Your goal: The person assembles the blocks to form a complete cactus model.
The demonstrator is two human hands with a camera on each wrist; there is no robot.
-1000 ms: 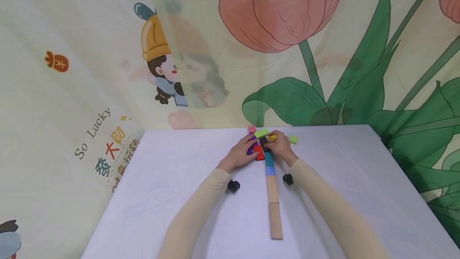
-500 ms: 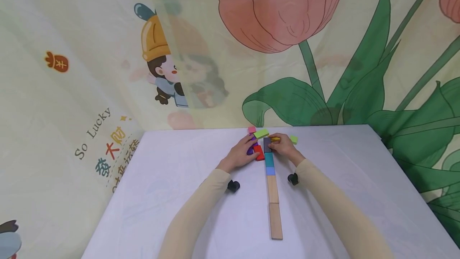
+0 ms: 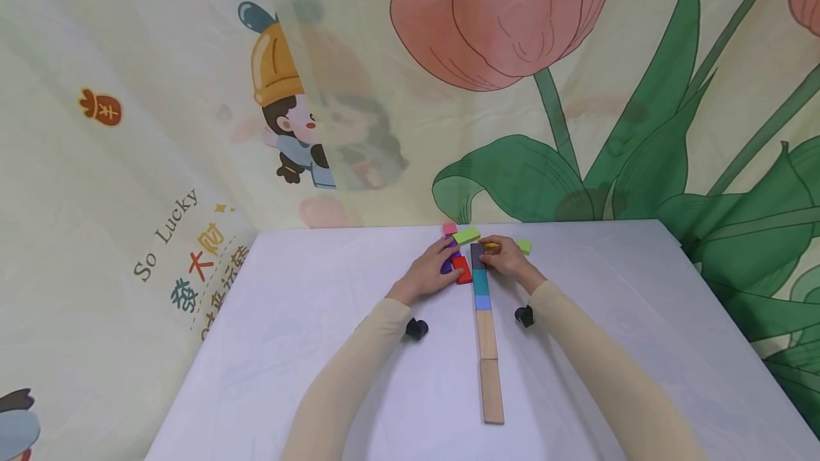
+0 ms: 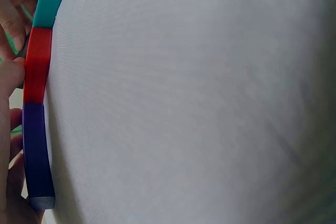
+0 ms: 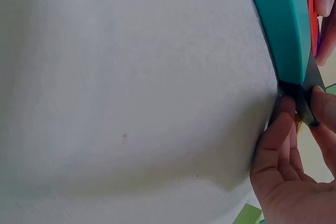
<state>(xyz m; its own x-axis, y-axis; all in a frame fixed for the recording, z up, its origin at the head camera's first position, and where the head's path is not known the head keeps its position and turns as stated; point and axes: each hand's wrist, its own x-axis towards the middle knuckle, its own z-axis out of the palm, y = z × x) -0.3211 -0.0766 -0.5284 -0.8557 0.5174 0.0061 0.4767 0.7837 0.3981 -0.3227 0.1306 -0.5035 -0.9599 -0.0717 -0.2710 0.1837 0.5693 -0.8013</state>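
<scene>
In the head view my right hand [image 3: 508, 260] pinches a black block [image 3: 477, 255] at the far end of a straight row of blocks. The right wrist view shows its thumb and a finger on either side of that block, against the teal block [image 5: 281, 38]. A yellow block [image 3: 492, 245] peeks out by these fingers, mostly hidden. My left hand [image 3: 424, 274] lies with fingers spread over purple blocks [image 3: 446, 267], its thumb at the red block [image 3: 462, 269]. In the left wrist view its fingers show behind the purple block [image 4: 35, 150].
The row runs toward me through a blue block [image 3: 482, 302] and two plain wooden blocks [image 3: 488, 336]. Lime blocks [image 3: 467, 235] and a pink block [image 3: 450, 228] lie near the back edge of the white table [image 3: 307, 290]. A printed cloth hangs behind.
The black block, askew a second ago, now lies in line behind the teal block. My right hand has shifted slightly right, while the left has stayed in place.
</scene>
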